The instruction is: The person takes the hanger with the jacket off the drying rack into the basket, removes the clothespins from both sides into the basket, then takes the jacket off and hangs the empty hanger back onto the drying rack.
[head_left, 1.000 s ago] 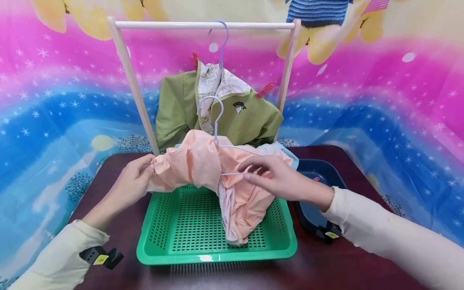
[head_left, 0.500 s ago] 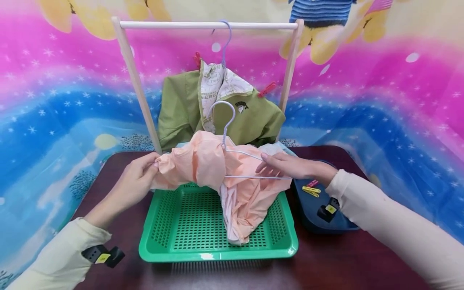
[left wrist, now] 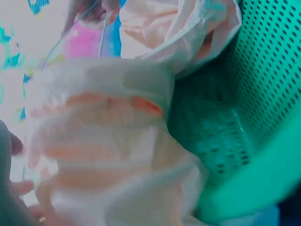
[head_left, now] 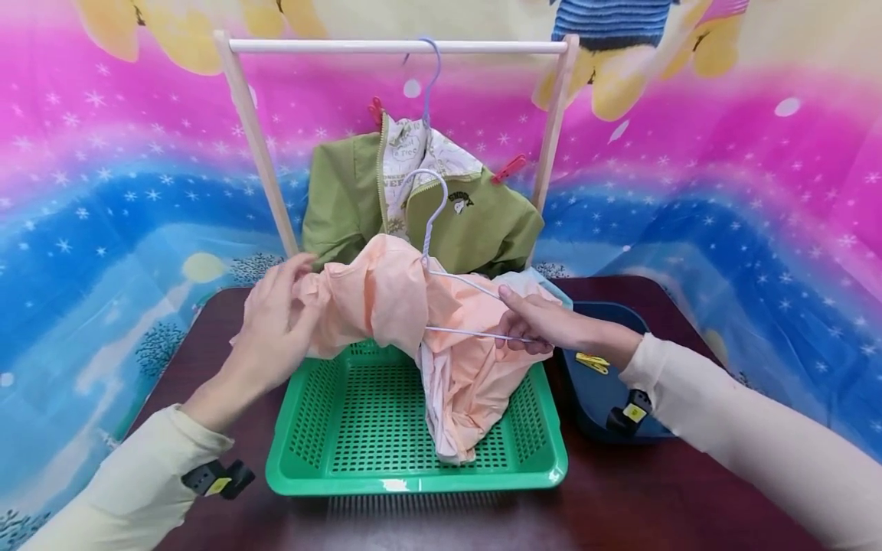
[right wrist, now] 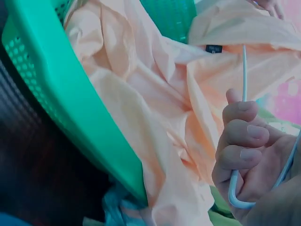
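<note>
A peach-coloured garment [head_left: 396, 295] is bunched partly over a pale lilac wire hanger [head_left: 437, 207]; its loose part hangs down into a green basket [head_left: 413, 485]. My right hand [head_left: 540, 317] grips the hanger's bare right end, and in the right wrist view its fingers [right wrist: 244, 134] curl round the lower wire. At the garment's left end, my left hand [head_left: 276, 317] has its fingers relaxed and spread beside the bunched cloth [left wrist: 108, 155]. The hanger's left end is hidden inside the garment. A small dark label [right wrist: 214, 49] shows in the fabric.
Behind stands a wooden rack [head_left: 331, 47] with a green jacket [head_left: 344, 184] on a hanger, held by red clothespins [head_left: 508, 168]. To the right, a dark blue tray [head_left: 586, 417] holds yellow clothespins [head_left: 592, 363]. Pale blue cloth [head_left: 560, 289] lies behind the peach garment.
My right hand has slid right along the hanger and now grips its right end. My left hand has loosened its pinch on the garment's left end and spread its fingers. The hanger has risen slightly.
</note>
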The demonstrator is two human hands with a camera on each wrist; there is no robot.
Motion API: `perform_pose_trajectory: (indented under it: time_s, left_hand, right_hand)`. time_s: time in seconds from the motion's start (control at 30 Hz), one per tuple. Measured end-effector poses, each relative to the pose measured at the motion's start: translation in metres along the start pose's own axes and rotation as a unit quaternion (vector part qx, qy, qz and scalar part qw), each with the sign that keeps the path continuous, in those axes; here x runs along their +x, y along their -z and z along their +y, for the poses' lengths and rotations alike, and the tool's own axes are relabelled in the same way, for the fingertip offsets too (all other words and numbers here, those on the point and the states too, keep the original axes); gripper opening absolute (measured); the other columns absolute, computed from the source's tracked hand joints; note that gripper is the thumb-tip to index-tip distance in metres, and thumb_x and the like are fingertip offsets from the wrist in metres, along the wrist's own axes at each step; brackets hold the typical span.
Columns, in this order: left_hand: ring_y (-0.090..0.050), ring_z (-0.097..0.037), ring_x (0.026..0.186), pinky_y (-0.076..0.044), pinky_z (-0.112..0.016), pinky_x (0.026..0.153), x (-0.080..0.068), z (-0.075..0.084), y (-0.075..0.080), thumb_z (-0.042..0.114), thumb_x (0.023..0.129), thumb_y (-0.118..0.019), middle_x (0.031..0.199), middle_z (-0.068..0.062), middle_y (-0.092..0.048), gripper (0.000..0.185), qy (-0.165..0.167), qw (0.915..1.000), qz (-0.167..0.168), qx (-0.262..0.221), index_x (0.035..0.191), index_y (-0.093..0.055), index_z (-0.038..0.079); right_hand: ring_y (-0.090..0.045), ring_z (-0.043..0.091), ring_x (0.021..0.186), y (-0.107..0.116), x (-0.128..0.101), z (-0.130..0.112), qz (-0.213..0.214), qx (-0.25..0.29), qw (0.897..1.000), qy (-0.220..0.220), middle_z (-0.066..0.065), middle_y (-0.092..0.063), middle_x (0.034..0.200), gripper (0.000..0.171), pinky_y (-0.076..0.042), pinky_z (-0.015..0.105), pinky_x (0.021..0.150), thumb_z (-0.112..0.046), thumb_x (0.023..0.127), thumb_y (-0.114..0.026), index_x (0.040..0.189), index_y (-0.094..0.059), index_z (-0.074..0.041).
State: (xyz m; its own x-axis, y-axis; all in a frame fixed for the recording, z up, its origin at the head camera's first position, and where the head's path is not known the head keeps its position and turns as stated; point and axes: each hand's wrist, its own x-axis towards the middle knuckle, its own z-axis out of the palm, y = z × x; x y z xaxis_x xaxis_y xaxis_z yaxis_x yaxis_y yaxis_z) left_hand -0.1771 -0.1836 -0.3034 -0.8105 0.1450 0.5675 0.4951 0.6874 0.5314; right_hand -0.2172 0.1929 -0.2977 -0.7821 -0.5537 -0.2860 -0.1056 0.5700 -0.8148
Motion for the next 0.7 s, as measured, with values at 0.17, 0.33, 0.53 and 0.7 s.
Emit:
perform_pose_trajectory:
  time_s: [0.17, 0.33, 0.53, 0.7]
  left_hand:
    - [-0.035, -0.037, 0.143, -0.018, -0.068, 0.116, 0.002, 0.019, -0.015, 0.056, 0.089, -0.061, 0.154, -0.015, -0.042, 0.080, -0.038, 0.9966, 0.049, 0.055, 0.154, -0.035, 0.017]
    - [-0.024, -0.038, 0.151, -0.010, -0.073, 0.118, 0.008, 0.029, -0.032, 0.061, 0.076, -0.076, 0.161, -0.015, -0.030, 0.103, -0.031, 0.9929, 0.081, 0.081, 0.157, -0.027, 0.021]
    - [-0.012, -0.037, 0.155, -0.010, -0.064, 0.122, 0.017, 0.029, -0.044, 0.058, 0.070, -0.086, 0.165, -0.015, -0.017, 0.113, -0.024, 0.9881, 0.120, 0.094, 0.156, -0.023, 0.020]
    - [-0.002, -0.035, 0.158, -0.007, -0.062, 0.124, 0.019, 0.019, -0.044, 0.041, 0.075, -0.087, 0.168, -0.016, -0.010, 0.104, -0.012, 0.9810, 0.174, 0.084, 0.154, -0.023, 0.021]
  right_hand:
    - [-0.040, 0.011, 0.054, -0.010, -0.004, -0.005, 0.004, 0.015, 0.999, -0.028, 0.001, -0.057, 0.075, 0.084, -0.033, 0.024, 0.053, -0.063, 0.106, -0.012, 0.104, -0.066, 0.000]
    - [-0.043, 0.011, 0.055, -0.024, -0.008, -0.014, 0.007, 0.031, 0.999, -0.038, 0.000, -0.057, 0.074, 0.081, -0.035, 0.025, 0.055, -0.061, 0.107, -0.014, 0.103, -0.065, 0.001]
    - [-0.040, 0.012, 0.054, -0.038, -0.010, -0.022, 0.014, 0.054, 0.998, -0.040, 0.000, -0.055, 0.073, 0.077, -0.034, 0.026, 0.054, -0.060, 0.107, -0.018, 0.100, -0.065, 0.000]
    - [-0.038, 0.013, 0.053, -0.040, -0.012, -0.019, 0.035, 0.066, 0.996, -0.043, 0.001, -0.052, 0.072, 0.075, -0.034, 0.026, 0.055, -0.062, 0.106, -0.019, 0.094, -0.064, -0.004]
